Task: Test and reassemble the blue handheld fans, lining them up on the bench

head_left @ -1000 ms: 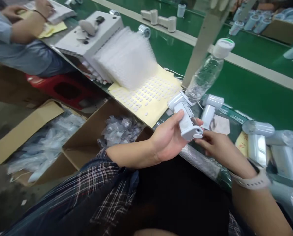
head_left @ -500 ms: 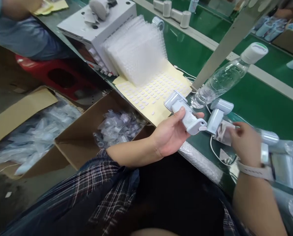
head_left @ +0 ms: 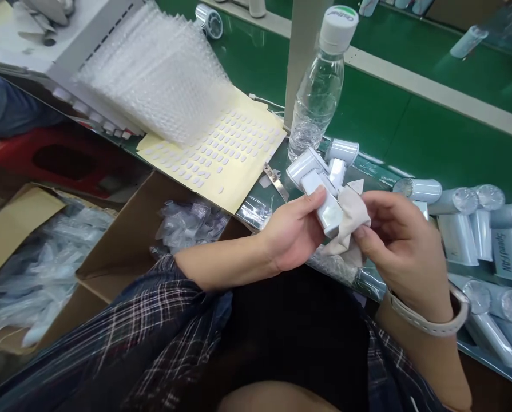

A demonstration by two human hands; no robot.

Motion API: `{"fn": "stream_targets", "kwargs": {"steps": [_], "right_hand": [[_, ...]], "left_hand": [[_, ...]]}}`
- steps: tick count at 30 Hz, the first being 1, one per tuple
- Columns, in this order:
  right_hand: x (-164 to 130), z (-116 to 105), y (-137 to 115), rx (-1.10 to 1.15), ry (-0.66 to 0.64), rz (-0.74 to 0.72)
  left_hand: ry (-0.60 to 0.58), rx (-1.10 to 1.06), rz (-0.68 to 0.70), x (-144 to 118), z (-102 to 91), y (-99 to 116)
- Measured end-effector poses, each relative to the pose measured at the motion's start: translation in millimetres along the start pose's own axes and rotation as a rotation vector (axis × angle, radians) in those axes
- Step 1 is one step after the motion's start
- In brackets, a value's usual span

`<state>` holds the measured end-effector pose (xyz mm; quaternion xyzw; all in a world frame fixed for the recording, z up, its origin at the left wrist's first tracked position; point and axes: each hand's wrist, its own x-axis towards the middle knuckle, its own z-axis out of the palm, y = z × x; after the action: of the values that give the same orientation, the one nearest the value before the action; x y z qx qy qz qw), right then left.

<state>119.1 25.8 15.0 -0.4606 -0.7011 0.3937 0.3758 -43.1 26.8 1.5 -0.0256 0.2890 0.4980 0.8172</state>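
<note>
My left hand point(head_left: 296, 229) is closed round a pale blue handheld fan point(head_left: 318, 191), its thumb lying on the handle and the round head pointing away from me. In my right hand point(head_left: 404, 246) is a cream cloth point(head_left: 350, 220), pinched between thumb and fingers. The cloth wraps over the near end of the fan's handle and hides it. Just beyond, another pale blue fan point(head_left: 341, 153) lies on the table, partly covered by the held one. A small metal blade point(head_left: 276, 181) rests to the left of the held fan.
A water bottle point(head_left: 320, 86) stands behind the hands. Left of it are a yellow sticker sheet point(head_left: 249, 166) and stacked bubble-wrap bags point(head_left: 161, 74). Several wrapped fans point(head_left: 457, 229) fill the right side. Below left, a cardboard box point(head_left: 114, 246) holds clear plastic packaging.
My right hand has moved left from the table, bringing the cloth onto the fan in my left hand. The view has turned rightward, and the metal blade now shows.
</note>
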Motion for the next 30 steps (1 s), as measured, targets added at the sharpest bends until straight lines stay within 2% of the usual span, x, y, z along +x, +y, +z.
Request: {"fn": "stream_targets", "kwargs": {"steps": [3, 7, 11, 14, 16, 20, 24, 26, 28, 30], "right_hand": [[-0.6, -3.9, 6.2, 0.015, -0.039, 0.045], [-12.5, -13.3, 15.8, -0.062, 0.063, 0.053], [-13.8, -26.8, 40.2, -0.135, 0.375, 0.126], [-11.1, -27.3, 48.8, -0.467, 0.511, 0.135], [-15.3, -19.6, 43.0, -0.559, 0.476, 0.074], [-32.8, 4.5, 27.8, -0.131, 0.297, 0.017], [-33.8, 20.7, 32.8, 0.045, 0.366, 0.058], [-28.4, 24.3, 31.0, 0.042, 0.339, 0.018], [-22.4, 24.8, 19.2, -0.05, 0.218, -0.099], [-14.3, 20.4, 1.0, -0.128, -0.012, -0.298]], "left_hand": [[0.017, 0.035, -0.001, 5.6, -2.1, -7.1], [-0.006, 0.059, -0.044, 11.6, -5.6, -9.4], [-0.111, 0.103, -0.038, 13.9, -7.4, -1.8], [-0.168, 0.127, 0.01, 14.4, -9.1, 2.4], [-0.216, 0.148, 0.042, 14.8, -11.0, 2.3], [-0.301, 0.208, 0.166, 15.4, -15.6, 0.2], [-0.383, 0.28, 0.271, 16.1, -20.2, 2.8], [-0.436, 0.322, 0.321, 16.8, -23.7, 8.9], [-0.44, 0.348, 0.409, 17.3, -29.5, 21.9], [-0.388, 0.353, 0.533, 15.9, -38.2, 43.5]]}}
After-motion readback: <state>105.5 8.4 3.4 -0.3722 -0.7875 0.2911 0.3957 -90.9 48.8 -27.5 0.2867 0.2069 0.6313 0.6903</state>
